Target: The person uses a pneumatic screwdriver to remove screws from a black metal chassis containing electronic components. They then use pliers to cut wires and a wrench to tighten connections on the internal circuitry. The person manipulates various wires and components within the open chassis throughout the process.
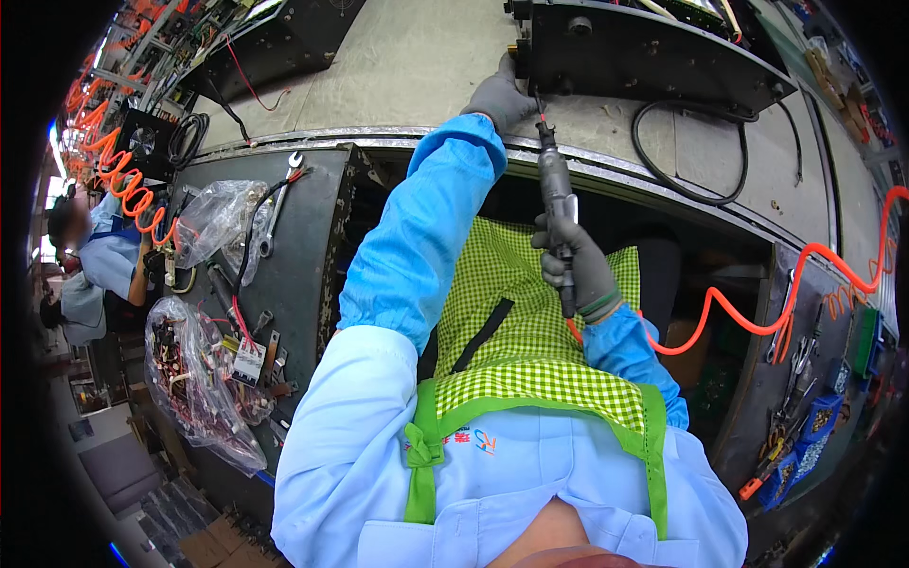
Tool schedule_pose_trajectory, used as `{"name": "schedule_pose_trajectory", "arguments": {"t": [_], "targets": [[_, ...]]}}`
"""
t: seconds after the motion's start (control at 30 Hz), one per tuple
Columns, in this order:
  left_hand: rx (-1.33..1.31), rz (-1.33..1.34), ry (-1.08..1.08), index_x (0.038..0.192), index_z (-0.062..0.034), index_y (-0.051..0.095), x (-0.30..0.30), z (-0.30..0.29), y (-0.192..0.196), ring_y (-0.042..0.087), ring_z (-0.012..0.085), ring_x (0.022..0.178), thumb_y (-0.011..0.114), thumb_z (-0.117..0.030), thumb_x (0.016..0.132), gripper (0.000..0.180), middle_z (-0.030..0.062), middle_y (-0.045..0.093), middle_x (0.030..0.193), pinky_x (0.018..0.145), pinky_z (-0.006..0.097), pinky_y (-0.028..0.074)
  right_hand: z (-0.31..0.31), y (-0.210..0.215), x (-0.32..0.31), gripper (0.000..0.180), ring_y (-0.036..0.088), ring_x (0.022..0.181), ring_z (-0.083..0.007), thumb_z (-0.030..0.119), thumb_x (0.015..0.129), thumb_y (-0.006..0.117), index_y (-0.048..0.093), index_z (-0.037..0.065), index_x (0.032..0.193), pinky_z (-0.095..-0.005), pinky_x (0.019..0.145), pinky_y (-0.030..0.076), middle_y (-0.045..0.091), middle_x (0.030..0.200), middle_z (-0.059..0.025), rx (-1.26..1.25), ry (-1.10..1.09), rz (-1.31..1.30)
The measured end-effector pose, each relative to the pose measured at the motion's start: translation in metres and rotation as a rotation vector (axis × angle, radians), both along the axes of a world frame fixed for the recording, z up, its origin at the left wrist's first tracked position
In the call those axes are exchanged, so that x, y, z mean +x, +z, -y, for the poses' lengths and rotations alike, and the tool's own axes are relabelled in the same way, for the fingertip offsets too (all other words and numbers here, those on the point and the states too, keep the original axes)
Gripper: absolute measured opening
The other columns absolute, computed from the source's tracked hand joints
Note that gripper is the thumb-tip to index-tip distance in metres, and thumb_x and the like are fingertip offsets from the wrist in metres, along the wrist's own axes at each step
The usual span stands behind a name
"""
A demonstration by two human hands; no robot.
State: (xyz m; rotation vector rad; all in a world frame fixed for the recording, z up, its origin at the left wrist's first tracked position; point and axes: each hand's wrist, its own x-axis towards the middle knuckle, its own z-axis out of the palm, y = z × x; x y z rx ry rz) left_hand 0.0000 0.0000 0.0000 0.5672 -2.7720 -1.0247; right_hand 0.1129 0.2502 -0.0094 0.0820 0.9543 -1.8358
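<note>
Right hand (579, 270) — gloved, clenched on pneumatic screwdriver (559, 204), bit tip at near-left corner of black chassis (653, 57). Left hand (499, 97) — gloved, gripping same corner, steadying it. Orange coiled hose (757, 322) trails right. Fastening at this corner judged in progress; seating of screw not visible, other corners unconfirmed.
</note>
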Motion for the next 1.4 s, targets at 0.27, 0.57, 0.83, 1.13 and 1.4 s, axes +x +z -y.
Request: {"name": "schedule_pose_trajectory", "arguments": {"t": [0.27,0.57,0.83,1.13,1.4], "targets": [[-0.027,0.002,-0.056,0.139,-0.0049,0.029,0.002,0.013,0.009,0.065,0.0347,0.091,0.079,-0.032,0.068,0.091,0.0209,0.066,0.096,0.08,0.038,0.051,0.02,0.013,0.009,0.036,0.044,0.05,-0.0072,0.033,0.087,0.056,0.048,0.004,0.108,-0.0222,0.042,0.039,0.051,0.082,-0.0053,0.178,-0.038,-0.134],[-0.07,0.122,-0.079,0.144,-0.0081,0.025,0.003,0.011,0.021,0.059,0.0377,0.108,0.074,-0.031,0.071,0.09,0.0269,0.061,0.112,0.093,0.039,0.047,0.018,0.003,0.008,0.037,0.042,0.049,-0.0064,0.034,0.09,0.057,0.049,0.004,0.11,-0.0215,0.041,0.036,0.05,0.081,-0.0035,0.063,-0.06,-0.023],[-0.003,0.035,-0.068,0.145,-0.0088,0.023,0.004,0.014,0.009,0.062,0.0362,0.102,0.072,-0.031,0.073,0.09,0.0253,0.063,0.106,0.088,0.039,0.048,0.015,0.001,0.01,0.036,0.038,0.046,-0.0044,0.035,0.095,0.051,0.05,0.003,0.111,-0.0195,0.04,0.035,0.053,0.078,-0.003,0.01,-0.057,0.004],[0.693,-0.139,0.253,0.092,-0.0016,0.056,0.019,0.007,-0.007,0.048,0.0136,0.05,0.049,-0.045,0.092,0.044,0.0036,0.052,0.066,0.047,0.03,0.039,0.004,0.001,0.01,0.036,0.04,0.048,-0.0048,0.037,0.094,0.053,0.051,0.005,0.111,-0.0188,0.041,0.034,0.052,0.078,-0.0024,0.06,-0.024,-0.049],[0.238,0.11,0.07,0.082,0.0042,0.068,-0.001,-0.004,0.005,0.064,0.0251,0.064,0.061,-0.048,0.079,0.053,0.0168,0.065,0.072,0.063,0.038,0.05,-0.017,-0.006,0.018,0.037,0.041,0.051,-0.0067,0.033,0.09,0.057,0.047,0.006,0.114,-0.0212,0.043,0.036,0.049,0.08,-0.0034,0.028,-0.018,-0.062]]}}
